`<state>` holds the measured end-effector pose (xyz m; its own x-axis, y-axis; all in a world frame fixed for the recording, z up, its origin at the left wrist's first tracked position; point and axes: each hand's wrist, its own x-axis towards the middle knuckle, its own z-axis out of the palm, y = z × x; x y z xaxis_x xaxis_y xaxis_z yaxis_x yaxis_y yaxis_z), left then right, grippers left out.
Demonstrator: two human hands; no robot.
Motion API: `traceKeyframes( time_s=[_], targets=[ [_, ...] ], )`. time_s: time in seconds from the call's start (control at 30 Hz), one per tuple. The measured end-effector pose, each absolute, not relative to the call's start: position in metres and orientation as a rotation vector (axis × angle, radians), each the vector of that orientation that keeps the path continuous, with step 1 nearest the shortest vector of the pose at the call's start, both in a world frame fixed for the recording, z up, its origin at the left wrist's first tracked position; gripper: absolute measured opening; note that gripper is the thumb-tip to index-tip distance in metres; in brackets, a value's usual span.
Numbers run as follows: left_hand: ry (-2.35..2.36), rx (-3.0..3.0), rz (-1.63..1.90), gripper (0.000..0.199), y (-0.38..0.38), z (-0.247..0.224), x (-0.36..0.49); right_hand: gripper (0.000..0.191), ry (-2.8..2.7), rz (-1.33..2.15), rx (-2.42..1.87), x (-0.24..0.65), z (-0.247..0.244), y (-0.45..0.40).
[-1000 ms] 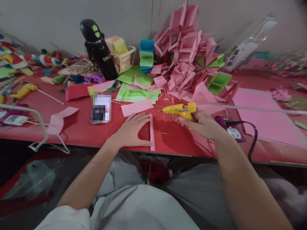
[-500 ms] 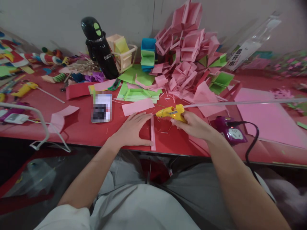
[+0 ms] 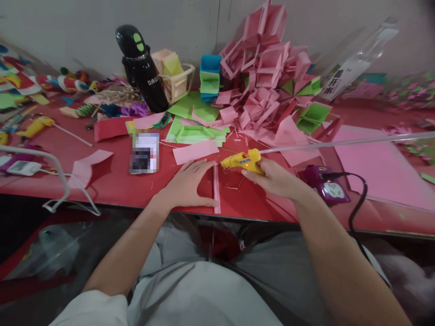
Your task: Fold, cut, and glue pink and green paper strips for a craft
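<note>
A narrow folded pink paper strip (image 3: 216,188) lies on the red tabletop (image 3: 244,203), pointing away from me. My left hand (image 3: 186,184) rests flat beside it with fingers spread; the index fingertip touches its far end and the thumb its near end. In my right hand (image 3: 272,176) is a yellow glue gun (image 3: 241,160), its nozzle at the far end of the strip. A long clear glue stick (image 3: 326,145) sticks out of the gun's back toward the right. Just beyond my left fingers lies a flat pink paper piece (image 3: 196,151).
Pink folded paper shapes (image 3: 261,68) pile up against the wall. A black flask (image 3: 142,68), a clear bottle (image 3: 360,63) and green sheets (image 3: 193,108) stand or lie at the back. A purple power socket (image 3: 326,183) with a black cord sits right; a white metal frame (image 3: 57,167) is left.
The rear end of the glue stick has risen slightly. My hands and the paper strip have hardly moved.
</note>
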<state>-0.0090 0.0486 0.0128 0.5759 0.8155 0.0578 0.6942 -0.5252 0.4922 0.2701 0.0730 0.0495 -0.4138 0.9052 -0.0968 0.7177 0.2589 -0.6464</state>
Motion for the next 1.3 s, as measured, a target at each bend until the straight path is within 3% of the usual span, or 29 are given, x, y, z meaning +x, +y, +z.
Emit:
traceKeyframes(
  time_s=[0.8, 1.3],
  targets=[
    [1.227, 2.367, 0.384, 0.114, 0.049, 0.012, -0.009, 0.04, -2.389, 0.918, -1.545, 0.279, 0.054, 0.064],
    [1.189, 2.389, 0.412, 0.115, 0.05, 0.013, -0.01, 0.039, -2.431, 1.194, -1.505, 0.281, 0.069, 0.051]
  ],
)
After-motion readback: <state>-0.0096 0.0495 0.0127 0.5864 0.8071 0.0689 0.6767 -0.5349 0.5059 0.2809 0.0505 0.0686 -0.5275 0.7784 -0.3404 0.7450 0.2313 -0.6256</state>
